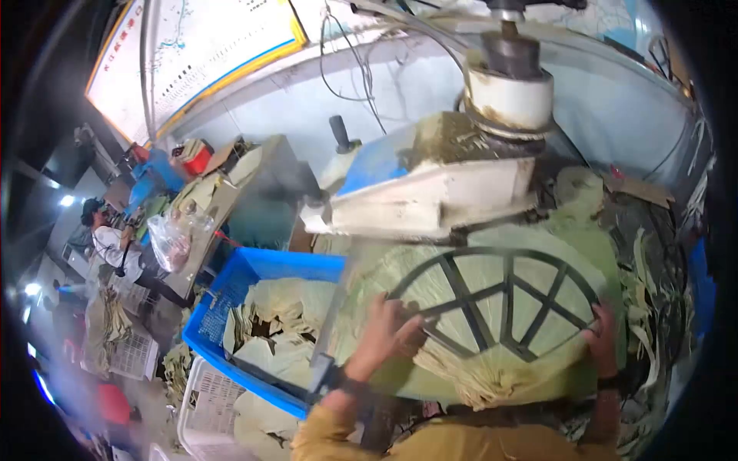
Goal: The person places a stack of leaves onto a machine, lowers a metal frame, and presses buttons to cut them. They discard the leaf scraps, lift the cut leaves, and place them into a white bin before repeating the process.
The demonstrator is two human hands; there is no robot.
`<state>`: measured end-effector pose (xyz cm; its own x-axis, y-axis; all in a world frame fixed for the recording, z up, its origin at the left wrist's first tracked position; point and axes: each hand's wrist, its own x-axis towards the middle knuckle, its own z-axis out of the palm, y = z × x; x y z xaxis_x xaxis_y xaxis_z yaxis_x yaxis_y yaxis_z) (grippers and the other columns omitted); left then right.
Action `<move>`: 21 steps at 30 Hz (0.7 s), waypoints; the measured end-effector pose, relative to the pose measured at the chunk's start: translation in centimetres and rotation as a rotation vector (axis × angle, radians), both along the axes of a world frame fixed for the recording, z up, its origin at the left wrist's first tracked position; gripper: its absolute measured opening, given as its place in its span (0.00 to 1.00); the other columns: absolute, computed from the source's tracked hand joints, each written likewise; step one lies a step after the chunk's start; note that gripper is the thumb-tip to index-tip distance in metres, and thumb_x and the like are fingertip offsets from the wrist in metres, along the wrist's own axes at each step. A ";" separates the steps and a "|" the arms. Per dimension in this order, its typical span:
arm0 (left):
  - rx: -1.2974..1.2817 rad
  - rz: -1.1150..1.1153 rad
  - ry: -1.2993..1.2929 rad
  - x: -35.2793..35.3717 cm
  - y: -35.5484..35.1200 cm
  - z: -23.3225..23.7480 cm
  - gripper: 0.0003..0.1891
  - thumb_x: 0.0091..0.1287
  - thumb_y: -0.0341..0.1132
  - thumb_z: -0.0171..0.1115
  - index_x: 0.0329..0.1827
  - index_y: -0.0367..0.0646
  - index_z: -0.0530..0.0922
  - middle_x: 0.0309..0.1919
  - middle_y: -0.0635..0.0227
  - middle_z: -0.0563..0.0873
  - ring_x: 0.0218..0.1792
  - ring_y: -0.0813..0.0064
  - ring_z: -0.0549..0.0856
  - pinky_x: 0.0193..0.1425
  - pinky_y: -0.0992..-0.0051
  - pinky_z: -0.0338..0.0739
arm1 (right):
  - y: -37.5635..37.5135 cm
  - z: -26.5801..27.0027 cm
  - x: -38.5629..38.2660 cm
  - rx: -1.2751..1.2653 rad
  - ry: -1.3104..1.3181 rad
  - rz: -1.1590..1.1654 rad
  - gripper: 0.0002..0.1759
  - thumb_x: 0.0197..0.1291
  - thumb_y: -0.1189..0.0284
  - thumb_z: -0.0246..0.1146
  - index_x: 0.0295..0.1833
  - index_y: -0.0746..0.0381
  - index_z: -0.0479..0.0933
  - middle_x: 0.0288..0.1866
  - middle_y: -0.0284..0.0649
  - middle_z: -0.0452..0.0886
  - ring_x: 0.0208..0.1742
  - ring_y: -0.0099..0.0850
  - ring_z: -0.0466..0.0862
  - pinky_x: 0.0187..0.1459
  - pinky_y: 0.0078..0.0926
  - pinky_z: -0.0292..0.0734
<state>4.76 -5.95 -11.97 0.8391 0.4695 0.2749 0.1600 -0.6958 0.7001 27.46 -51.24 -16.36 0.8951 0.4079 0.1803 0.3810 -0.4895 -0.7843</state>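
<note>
A black fan-shaped frame with inner bars (507, 296) lies over a stack of pale green leaf-like sheets (492, 376) on the green work surface (384, 376). My left hand (384, 334) holds the left end of the frame, its fingers around the edge. At the right end, my right hand (603, 338) has its fingers closed on the rim. Just beyond the frame is the white and blue arm of a press machine (430, 192).
To the left stands a blue basket (265, 388) with cut sheets inside, beside a white basket (192, 407). Scraps (642, 307) hang along the right edge. Another person (115, 246) is at a table farther left. A framed chart (192, 54) hangs on the wall.
</note>
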 end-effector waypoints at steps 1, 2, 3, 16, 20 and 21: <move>-0.154 -0.048 0.100 -0.5 1.6 3.5 0.28 0.62 0.43 0.69 0.60 0.35 0.72 0.64 0.43 0.68 0.69 0.53 0.67 0.69 0.61 0.64 | 0.0 0.7 -0.5 -0.055 0.015 0.011 0.36 0.50 0.73 0.65 0.68 0.64 0.66 0.69 0.47 0.67 0.71 0.41 0.66 0.70 0.36 0.59; -0.176 -0.032 0.015 -0.6 4.7 4.3 0.29 0.60 0.43 0.70 0.59 0.33 0.72 0.60 0.45 0.72 0.63 0.54 0.72 0.65 0.62 0.68 | 0.1 0.5 -0.8 -0.043 0.001 0.014 0.36 0.50 0.73 0.65 0.68 0.64 0.66 0.69 0.47 0.67 0.71 0.41 0.66 0.70 0.36 0.59; -0.197 -0.018 -0.070 -0.6 7.8 5.0 0.31 0.59 0.44 0.71 0.57 0.31 0.72 0.55 0.46 0.77 0.57 0.56 0.78 0.61 0.64 0.72 | 0.1 0.0 -1.1 -0.036 -0.084 -0.012 0.35 0.54 0.70 0.62 0.70 0.64 0.64 0.69 0.46 0.67 0.71 0.40 0.66 0.70 0.36 0.59; 0.073 0.429 -0.603 14.7 28.9 9.7 0.13 0.68 0.36 0.51 0.39 0.32 0.77 0.36 0.45 0.82 0.38 0.46 0.79 0.45 0.58 0.71 | 2.2 0.7 -2.2 0.003 -0.181 -0.173 0.28 0.62 0.74 0.58 0.69 0.65 0.65 0.65 0.48 0.72 0.67 0.40 0.71 0.65 0.36 0.66; 0.137 0.495 -0.545 10.7 22.8 11.6 0.14 0.69 0.36 0.50 0.40 0.32 0.77 0.36 0.46 0.82 0.40 0.46 0.80 0.47 0.59 0.72 | 2.0 -1.0 -1.8 0.077 -0.253 -0.187 0.25 0.65 0.75 0.58 0.68 0.65 0.65 0.49 0.40 0.74 0.48 0.31 0.73 0.53 0.27 0.69; 0.186 0.555 -0.501 9.5 21.4 11.6 0.14 0.70 0.37 0.49 0.41 0.33 0.77 0.38 0.46 0.82 0.42 0.46 0.80 0.49 0.59 0.72 | 2.7 0.2 -2.7 0.115 -0.237 -0.174 0.25 0.66 0.75 0.58 0.68 0.66 0.65 0.43 0.36 0.73 0.41 0.28 0.72 0.49 0.24 0.69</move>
<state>14.21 15.42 -0.40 0.2481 0.6945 0.6754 0.2147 -0.7193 0.6607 24.78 -48.57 -16.13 0.8771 0.2173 0.4285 0.4784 -0.4765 -0.7376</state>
